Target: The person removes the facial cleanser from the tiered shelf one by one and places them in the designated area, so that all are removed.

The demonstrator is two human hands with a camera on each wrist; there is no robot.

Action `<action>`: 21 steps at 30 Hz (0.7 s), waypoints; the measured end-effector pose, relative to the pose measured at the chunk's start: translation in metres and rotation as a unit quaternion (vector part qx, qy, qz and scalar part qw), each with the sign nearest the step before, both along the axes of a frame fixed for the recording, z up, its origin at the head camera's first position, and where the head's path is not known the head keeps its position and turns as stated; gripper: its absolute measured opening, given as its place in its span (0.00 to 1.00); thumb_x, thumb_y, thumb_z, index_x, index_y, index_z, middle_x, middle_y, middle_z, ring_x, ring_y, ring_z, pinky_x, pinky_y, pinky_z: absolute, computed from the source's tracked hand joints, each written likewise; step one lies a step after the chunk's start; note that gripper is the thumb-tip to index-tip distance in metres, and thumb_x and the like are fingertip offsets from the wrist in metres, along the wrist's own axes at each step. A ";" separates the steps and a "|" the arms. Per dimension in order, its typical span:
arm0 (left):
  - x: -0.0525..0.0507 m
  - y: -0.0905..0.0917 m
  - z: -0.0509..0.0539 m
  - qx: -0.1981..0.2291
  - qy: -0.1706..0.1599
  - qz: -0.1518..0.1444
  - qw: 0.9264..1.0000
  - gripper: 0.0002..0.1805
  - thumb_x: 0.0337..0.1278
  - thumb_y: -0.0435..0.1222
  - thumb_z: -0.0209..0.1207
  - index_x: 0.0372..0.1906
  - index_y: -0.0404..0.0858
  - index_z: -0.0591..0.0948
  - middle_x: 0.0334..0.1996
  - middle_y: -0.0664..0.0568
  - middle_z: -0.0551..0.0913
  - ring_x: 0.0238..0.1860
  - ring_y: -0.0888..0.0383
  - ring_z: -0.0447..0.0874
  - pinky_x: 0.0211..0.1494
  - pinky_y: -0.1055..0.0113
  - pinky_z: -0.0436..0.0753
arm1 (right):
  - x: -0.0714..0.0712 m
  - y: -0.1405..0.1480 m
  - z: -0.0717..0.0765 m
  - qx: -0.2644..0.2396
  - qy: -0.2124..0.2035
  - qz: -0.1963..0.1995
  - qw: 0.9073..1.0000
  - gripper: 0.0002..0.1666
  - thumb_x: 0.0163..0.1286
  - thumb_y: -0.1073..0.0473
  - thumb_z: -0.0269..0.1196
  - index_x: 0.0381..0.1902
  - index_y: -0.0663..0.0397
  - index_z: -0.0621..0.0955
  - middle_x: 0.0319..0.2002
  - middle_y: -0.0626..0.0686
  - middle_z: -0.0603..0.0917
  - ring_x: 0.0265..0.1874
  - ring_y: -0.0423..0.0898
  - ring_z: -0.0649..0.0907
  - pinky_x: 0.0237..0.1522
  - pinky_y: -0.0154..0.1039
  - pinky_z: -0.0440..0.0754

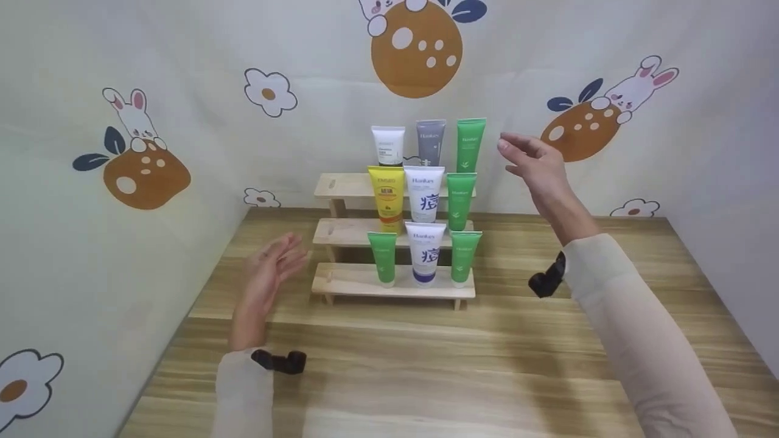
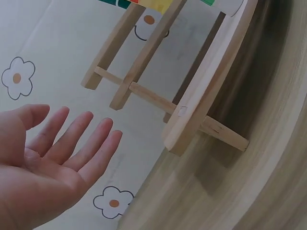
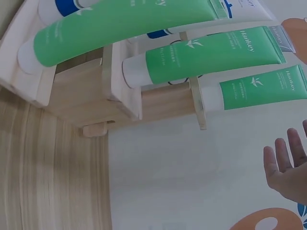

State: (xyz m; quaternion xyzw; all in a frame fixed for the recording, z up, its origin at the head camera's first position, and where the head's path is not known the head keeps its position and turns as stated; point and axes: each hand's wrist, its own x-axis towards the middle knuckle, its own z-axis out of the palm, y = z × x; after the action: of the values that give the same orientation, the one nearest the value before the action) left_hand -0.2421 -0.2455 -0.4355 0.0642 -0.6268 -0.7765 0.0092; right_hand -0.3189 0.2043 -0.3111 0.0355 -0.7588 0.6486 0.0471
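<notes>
Nine tubes (image 1: 424, 193) stand on the three-step wooden rack (image 1: 344, 278). Left of it, the left hand (image 1: 272, 267), and right of it, the right hand (image 1: 539, 165), hold nothing, fingers loosely extended.

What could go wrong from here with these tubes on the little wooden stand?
The right hand is near the top-row green tube; a sideways brush might knock it over. The front-row tubes stand on their caps, so bumping the wooden stand could topple several.
</notes>
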 end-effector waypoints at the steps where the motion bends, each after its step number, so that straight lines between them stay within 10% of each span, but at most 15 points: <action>1: 0.001 0.001 -0.003 0.004 -0.002 0.006 1.000 0.28 0.76 0.41 0.51 0.70 0.28 0.65 0.49 0.60 0.87 0.50 0.61 0.88 0.65 0.61 0.85 | -0.001 -0.001 0.000 -0.003 -0.001 -0.002 1.000 0.36 0.70 0.42 0.63 0.70 0.53 0.72 0.70 0.53 0.73 0.71 0.49 0.72 0.75 0.47 0.73; 21: 0.020 0.019 -0.058 -0.086 -0.092 0.032 0.992 0.27 0.70 0.41 0.59 0.69 0.34 0.72 0.66 0.39 0.76 0.54 0.56 0.83 0.59 0.58 0.88 | -0.018 -0.025 0.000 0.009 -0.022 0.005 1.000 0.32 0.71 0.46 0.64 0.69 0.48 0.73 0.68 0.52 0.75 0.67 0.47 0.74 0.74 0.44 0.74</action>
State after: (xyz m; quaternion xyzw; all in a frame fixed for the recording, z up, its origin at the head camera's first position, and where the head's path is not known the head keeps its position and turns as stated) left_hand -0.2223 -0.2268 -0.4933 0.1542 -0.6871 -0.7098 -0.0178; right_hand -0.3372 0.1793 -0.3113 0.0250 -0.7656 0.6423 0.0270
